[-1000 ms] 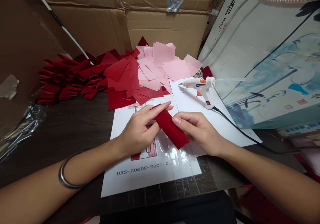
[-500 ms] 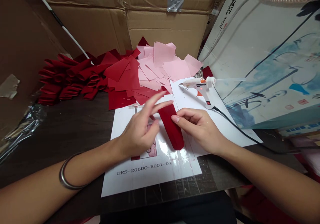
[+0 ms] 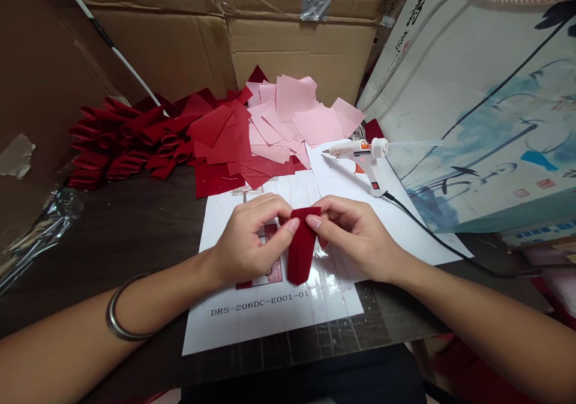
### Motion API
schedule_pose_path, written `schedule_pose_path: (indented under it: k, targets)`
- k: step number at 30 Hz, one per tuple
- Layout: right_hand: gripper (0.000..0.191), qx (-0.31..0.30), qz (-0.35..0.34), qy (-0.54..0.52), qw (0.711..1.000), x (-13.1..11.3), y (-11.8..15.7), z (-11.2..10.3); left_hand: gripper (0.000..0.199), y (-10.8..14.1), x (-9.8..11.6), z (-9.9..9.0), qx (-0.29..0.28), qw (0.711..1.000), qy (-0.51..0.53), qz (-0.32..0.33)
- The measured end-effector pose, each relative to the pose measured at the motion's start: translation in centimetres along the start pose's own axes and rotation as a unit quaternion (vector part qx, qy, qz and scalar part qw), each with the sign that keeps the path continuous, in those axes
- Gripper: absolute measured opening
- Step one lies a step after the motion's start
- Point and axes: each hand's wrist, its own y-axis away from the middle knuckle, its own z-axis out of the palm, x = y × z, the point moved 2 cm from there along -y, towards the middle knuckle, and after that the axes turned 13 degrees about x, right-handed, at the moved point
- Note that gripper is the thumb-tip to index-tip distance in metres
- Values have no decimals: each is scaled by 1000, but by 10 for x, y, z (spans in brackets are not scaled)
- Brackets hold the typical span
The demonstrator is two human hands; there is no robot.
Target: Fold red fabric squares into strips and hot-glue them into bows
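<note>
A folded piece of dark red fabric [image 3: 302, 248] hangs between my two hands, its narrow end toward me. My left hand [image 3: 256, 236] pinches its upper left edge between thumb and fingers. At the upper right edge, my right hand [image 3: 353, 230] grips it the same way. Below the fabric lies a printed white sheet [image 3: 216, 338] with lettering and a picture, partly hidden by my left hand. A white glue gun [image 3: 366, 155] rests on another white sheet [image 3: 400, 224], beyond my right hand.
Folded red fabric pieces [image 3: 121, 140] are heaped at the back left. Flat red squares [image 3: 229, 134] and pink squares [image 3: 315, 122] pile up against a cardboard box [image 3: 297, 50]. The glue gun's black cord [image 3: 427, 230] runs off right, beside a painted panel [image 3: 486, 122].
My left hand has come in from loosely spread fingers to pinch the red fabric. The piece has swung more upright, its lower end moving left.
</note>
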Motion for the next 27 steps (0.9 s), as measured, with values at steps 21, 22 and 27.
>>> schedule_pose_path:
  k: [21,22,27]
  targets:
    - [41,-82,-46,51,994,-2,0,-1,24,3,1,1,-29,994,43,-101]
    - [42,-81,-42,49,995,-1,1,-1,24,2,1,1,-27,994,37,-98]
    - [43,-79,-28,58,995,0,1,0,26,1,0,0,-34,996,17,-75]
